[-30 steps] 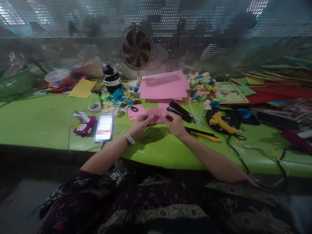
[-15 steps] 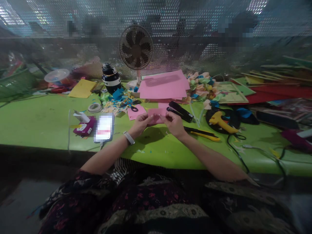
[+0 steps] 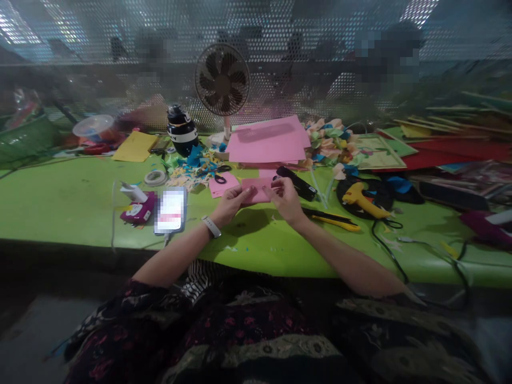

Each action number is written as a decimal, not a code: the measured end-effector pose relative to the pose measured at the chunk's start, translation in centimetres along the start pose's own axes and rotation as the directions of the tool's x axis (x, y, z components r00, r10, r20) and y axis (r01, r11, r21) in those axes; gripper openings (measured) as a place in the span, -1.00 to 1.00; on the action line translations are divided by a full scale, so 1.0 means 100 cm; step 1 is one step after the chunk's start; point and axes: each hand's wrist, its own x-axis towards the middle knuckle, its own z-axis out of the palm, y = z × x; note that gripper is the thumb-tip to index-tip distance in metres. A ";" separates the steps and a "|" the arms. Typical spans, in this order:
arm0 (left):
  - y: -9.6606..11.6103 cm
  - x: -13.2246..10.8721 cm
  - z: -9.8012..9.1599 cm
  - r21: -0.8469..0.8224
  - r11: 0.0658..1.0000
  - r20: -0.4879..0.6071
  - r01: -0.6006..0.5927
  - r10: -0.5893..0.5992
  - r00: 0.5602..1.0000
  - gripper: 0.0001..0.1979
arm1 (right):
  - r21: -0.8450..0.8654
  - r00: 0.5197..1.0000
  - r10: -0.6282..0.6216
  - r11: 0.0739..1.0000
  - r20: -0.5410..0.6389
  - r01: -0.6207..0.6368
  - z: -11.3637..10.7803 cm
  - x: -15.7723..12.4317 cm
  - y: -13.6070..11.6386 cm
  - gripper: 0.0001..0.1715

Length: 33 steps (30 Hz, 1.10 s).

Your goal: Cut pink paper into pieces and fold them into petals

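A small piece of pink paper (image 3: 256, 193) is held up between my two hands, just above the green table. My left hand (image 3: 232, 204) pinches its left side, thumb on the near face. On the right side, my right hand (image 3: 287, 200) grips it between thumb and fingers. Behind the left fingers lie more pink paper pieces (image 3: 221, 188), with dark-handled scissors (image 3: 220, 178) resting on them. A black stapler (image 3: 296, 183) is just beyond my right hand. Close to that wrist lies a yellow and black cutter (image 3: 336, 220).
Large pink sheets (image 3: 268, 141) are stacked behind the hands, near a fan (image 3: 223, 82) and a dark bottle (image 3: 182, 132). At left lie a phone (image 3: 170, 210) and tape roll (image 3: 155, 177). A yellow glue gun (image 3: 364, 200) with a cable sits at right.
My right thumb and fingers have shifted slightly on the pink paper, and more of its face now shows between the hands. The things on the table stay put.
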 end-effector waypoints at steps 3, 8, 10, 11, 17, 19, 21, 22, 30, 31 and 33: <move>-0.001 0.001 -0.001 0.005 1.000 0.024 -0.013 0.013 1.000 -0.52 | 0.045 0.999 0.021 0.999 0.046 -0.023 0.000 0.003 0.002 -0.32; 0.003 -0.001 -0.002 0.060 0.998 0.078 -0.004 0.000 0.997 -0.48 | 0.048 0.998 -0.043 0.998 0.055 0.041 -0.001 0.004 0.003 -0.38; 0.007 -0.004 -0.002 0.107 0.994 0.097 0.026 -0.037 0.995 -0.47 | 0.041 0.997 -0.053 0.998 0.050 0.051 -0.001 0.003 0.004 -0.38; 0.009 -0.005 -0.002 0.128 0.991 0.116 0.047 -0.062 0.991 -0.46 | 0.036 0.997 -0.053 0.998 0.050 0.052 -0.001 0.003 0.004 -0.38; 0.012 -0.008 -0.005 0.227 0.965 0.206 0.132 -0.180 0.962 -0.55 | 0.035 0.997 -0.055 0.998 0.047 0.054 -0.001 0.002 0.001 -0.37; 0.011 -0.006 -0.007 0.237 0.963 0.208 0.129 -0.181 0.961 -0.59 | 0.034 0.998 -0.055 0.998 0.042 0.053 -0.001 0.002 0.000 -0.36; 0.010 -0.003 -0.010 0.223 0.968 0.208 0.115 -0.163 0.964 -0.57 | 0.018 0.997 -0.037 0.999 0.061 0.036 -0.002 0.003 0.000 -0.35; 0.011 -0.002 -0.012 0.210 0.972 0.208 0.104 -0.148 0.967 -0.55 | -0.001 0.996 -0.019 1.000 0.092 0.019 -0.003 0.003 0.000 -0.34; 0.015 0.009 -0.028 0.208 0.974 0.196 0.094 -0.136 0.971 -0.43 | -0.079 0.898 0.222 0.975 0.379 -0.208 -0.001 -0.002 0.000 -0.38; 0.014 0.010 -0.028 0.210 0.973 0.197 0.096 -0.138 0.971 -0.44 | -0.074 0.892 0.229 0.973 0.389 -0.217 -0.001 -0.003 0.000 -0.42; 0.013 0.010 -0.029 0.216 0.972 0.194 0.095 -0.138 0.971 -0.45 | -0.072 0.883 0.242 0.970 0.403 -0.233 0.000 -0.004 0.000 -0.47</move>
